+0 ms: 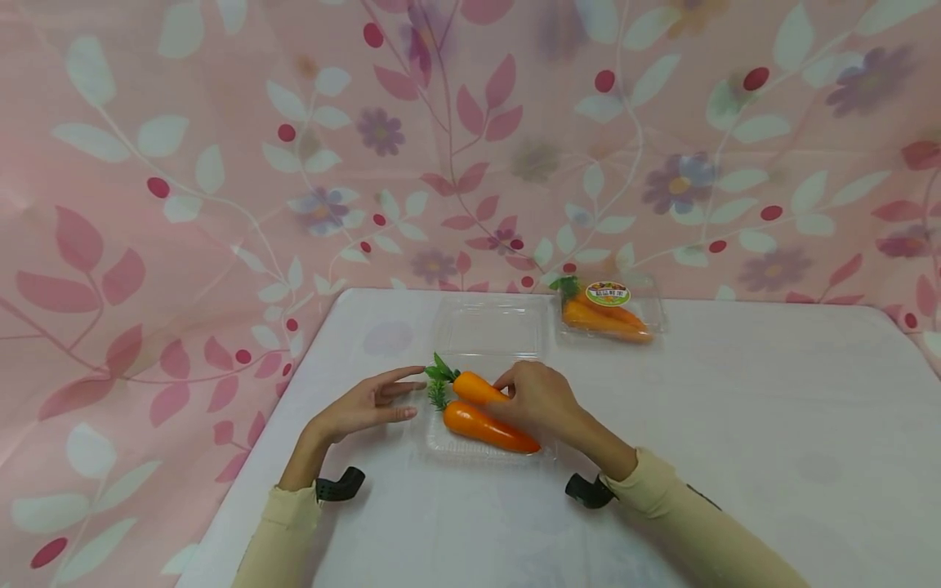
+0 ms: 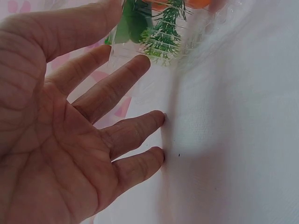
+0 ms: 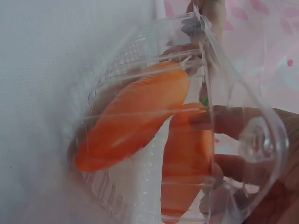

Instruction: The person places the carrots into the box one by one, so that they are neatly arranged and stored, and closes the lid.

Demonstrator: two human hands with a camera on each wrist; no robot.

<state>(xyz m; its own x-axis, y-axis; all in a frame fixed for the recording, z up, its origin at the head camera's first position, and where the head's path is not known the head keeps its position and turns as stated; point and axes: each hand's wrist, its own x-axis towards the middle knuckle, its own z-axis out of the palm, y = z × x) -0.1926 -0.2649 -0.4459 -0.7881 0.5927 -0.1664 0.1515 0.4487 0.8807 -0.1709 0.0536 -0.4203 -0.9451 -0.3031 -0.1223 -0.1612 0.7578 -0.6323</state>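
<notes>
Two orange toy carrots with green tops lie in a clear plastic clamshell box [image 1: 434, 445], its lid folded back. The front carrot [image 1: 481, 425] rests slantwise along the box; the rear carrot [image 1: 474, 387] is beside it. My right hand [image 1: 540, 400] reaches in from the right and grips the rear carrot between thumb and fingers. In the right wrist view those fingers [image 3: 229, 122] show through the clear wall, against the carrot. My left hand [image 2: 79, 121] is at the box's left side, fingers spread and nearly straight, holding nothing, close to the green tops [image 2: 161, 39].
At the back right stands a closed clear box [image 1: 654, 314] with more carrots and a label. The box's lid [image 1: 494, 327] lies flat behind its base. A white cloth [image 1: 735, 425] covers the table, and a pink floral sheet [image 1: 470, 147] hangs behind.
</notes>
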